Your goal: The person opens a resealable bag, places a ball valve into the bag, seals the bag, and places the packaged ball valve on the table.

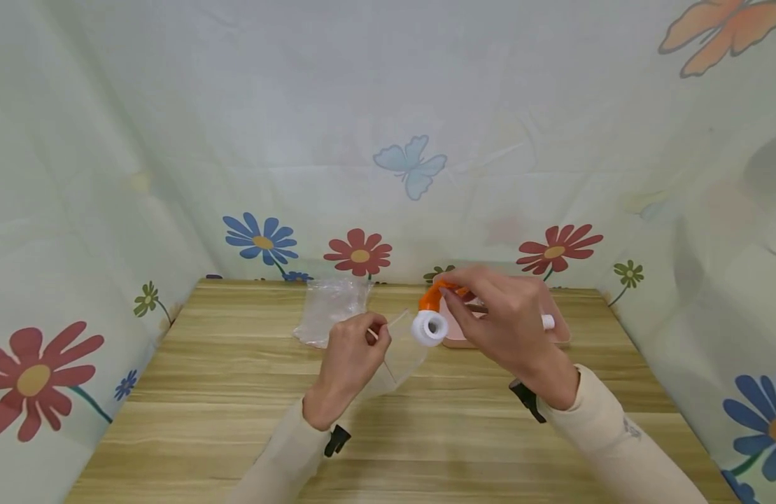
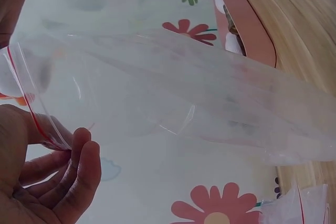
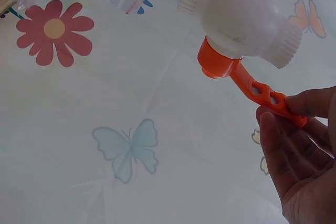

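My left hand (image 1: 353,357) pinches the rim of a clear zip-lock bag (image 1: 405,355) with a red seal line, which shows best in the left wrist view. The bag (image 2: 142,87) hangs out over the table, and nothing shows inside it. By its orange lever handle (image 3: 268,96), my right hand (image 1: 510,318) holds up a white plastic ball valve (image 3: 241,17). In the head view the valve (image 1: 420,330) is beside the bag's upper edge, one round port facing the camera. Whether valve and bag touch, I cannot tell.
Behind my left hand, more clear bags (image 1: 329,308) lie at the table's back edge. A pink tray (image 1: 556,318) stands at the back right, partly hidden by my right hand, with a white piece (image 1: 548,322) in it. Flowered cloth (image 1: 299,140) surrounds the wooden table (image 1: 205,392).
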The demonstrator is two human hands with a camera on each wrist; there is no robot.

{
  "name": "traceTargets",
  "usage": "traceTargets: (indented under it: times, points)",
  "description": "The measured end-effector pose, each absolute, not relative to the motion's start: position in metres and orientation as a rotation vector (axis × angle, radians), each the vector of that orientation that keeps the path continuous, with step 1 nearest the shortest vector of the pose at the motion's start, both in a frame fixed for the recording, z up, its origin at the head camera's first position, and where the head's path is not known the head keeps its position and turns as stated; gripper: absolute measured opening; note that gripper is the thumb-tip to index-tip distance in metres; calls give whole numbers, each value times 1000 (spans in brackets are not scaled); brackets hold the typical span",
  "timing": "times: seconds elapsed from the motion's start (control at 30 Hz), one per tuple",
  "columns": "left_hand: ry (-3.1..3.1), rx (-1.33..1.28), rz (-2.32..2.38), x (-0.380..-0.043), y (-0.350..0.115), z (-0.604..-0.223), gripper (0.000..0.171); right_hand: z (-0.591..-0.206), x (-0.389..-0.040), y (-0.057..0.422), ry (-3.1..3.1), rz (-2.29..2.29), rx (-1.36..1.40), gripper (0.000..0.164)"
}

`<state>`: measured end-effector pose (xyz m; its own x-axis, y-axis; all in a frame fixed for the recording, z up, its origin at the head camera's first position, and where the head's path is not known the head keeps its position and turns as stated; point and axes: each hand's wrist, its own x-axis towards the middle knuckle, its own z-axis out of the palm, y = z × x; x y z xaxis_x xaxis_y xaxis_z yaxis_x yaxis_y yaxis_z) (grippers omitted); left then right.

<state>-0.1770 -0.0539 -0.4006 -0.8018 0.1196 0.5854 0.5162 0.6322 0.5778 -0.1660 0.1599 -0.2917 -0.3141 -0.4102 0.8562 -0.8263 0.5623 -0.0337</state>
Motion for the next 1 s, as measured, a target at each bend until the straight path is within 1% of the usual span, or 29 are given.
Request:
traceTargets:
  times: [0.17, 0.37, 1.0]
  points:
    - [-2352, -492, -1057, -176, -54, -399, 5, -300, -165, 151, -1935, 629, 1052, 20]
    - [-2338, -493, -1050, -175, -53, -397, 5, -307, -164, 145, -1957, 628, 1056, 19]
    - [-2303, -500, -1084, -171, -50, -393, 4, -340, -175, 134, -2013, 521, 1095, 24]
